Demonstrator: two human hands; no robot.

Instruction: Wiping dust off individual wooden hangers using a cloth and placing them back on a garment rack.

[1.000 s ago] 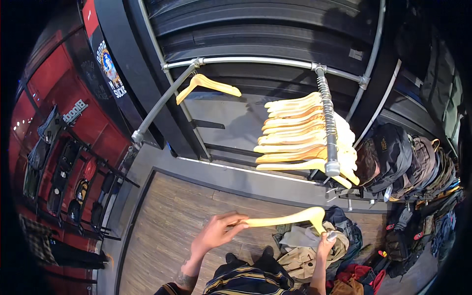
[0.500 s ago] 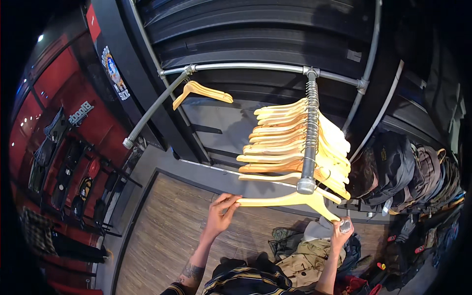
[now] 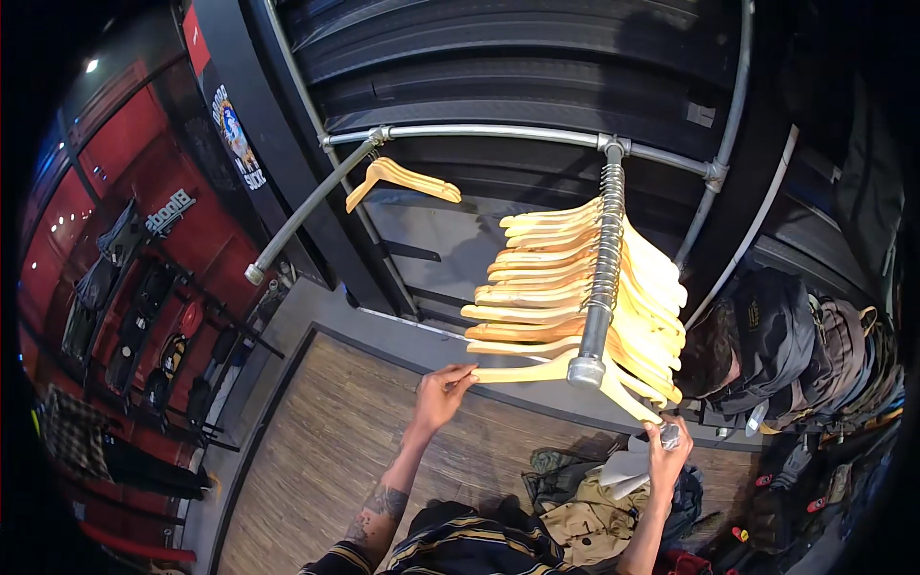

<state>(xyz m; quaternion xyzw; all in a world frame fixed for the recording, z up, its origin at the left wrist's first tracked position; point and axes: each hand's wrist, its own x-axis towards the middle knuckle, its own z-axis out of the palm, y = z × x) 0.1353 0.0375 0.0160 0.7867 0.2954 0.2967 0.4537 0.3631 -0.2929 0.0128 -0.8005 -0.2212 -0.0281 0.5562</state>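
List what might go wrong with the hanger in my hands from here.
1. The wooden hanger's hook can't be made out near the end cap of the rail; if unseated, it might drop once the left hand and right hand let go.
2. It sits close to the row of hangers, so it might jostle them.
3. Clothes on the floor could catch a foot.

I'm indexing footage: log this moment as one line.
left hand: holding curved yellow wooden hanger by left end; right hand: holding its right end; hanger: at near end of round grey metal rail
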